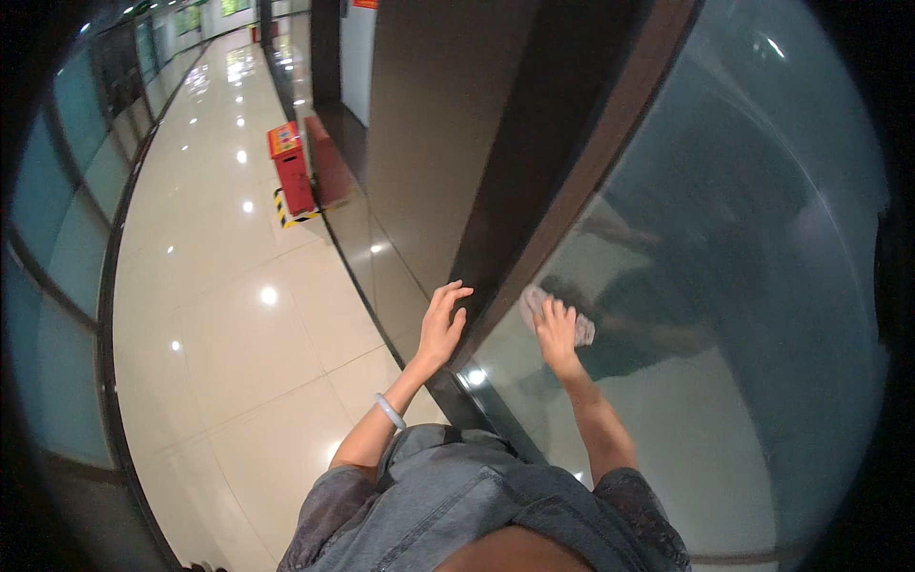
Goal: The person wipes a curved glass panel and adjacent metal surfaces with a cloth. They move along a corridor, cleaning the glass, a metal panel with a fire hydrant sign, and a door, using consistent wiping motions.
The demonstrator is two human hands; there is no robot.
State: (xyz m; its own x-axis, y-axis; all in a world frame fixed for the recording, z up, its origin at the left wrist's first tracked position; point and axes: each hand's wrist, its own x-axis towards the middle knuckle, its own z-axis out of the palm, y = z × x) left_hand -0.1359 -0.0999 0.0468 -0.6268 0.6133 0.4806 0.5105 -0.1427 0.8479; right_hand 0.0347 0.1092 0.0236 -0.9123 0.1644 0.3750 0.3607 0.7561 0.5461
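My right hand (pixel 557 329) presses a pale, crumpled cloth (pixel 584 330) against a large glass pane (pixel 686 415), close to the pane's brown frame (pixel 565 214). The cloth shows on both sides of the fingers. To the left, my left hand (pixel 442 325) is raised beside the dark door frame or wall edge, its fingers apart and slightly bent, with nothing in it. Whether its fingertips touch the dark surface I cannot tell. A pale bangle (pixel 389 411) is on the left wrist. Dim reflections show in the glass behind the cloth.
A tiled corridor floor (pixel 236 372) runs away at the left. A red box-shaped bin (pixel 292 168) stands against the wall, with black and yellow floor tape (pixel 281 209) around its base. Glass panels (pixel 57 286) line the far left side.
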